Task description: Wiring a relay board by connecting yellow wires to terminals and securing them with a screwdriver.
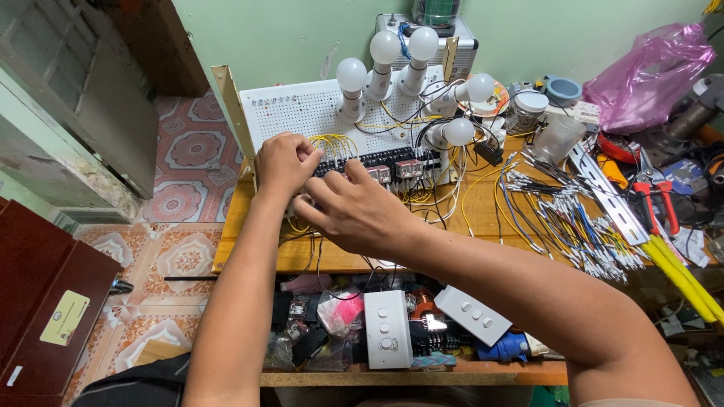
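Both hands meet at the black terminal strip [377, 160] on a white perforated board [294, 113]: the left hand [285, 162] is curled, fingertips pressed to the strip's left end beside yellow wires [335, 142]; the right hand [354, 211] lies across in front, fingers bent (whether either pinches anything cannot be told). At 12 o'clock of the hands stand white bulbs [385, 49]. At 3 o'clock lies a bundle of cut wires [566, 218], with red pliers [656, 197] beyond. At 6 o'clock sit white switch plates [386, 328].

Wooden bench [483, 218] (pegboard [302, 113], loose wires [562, 215])
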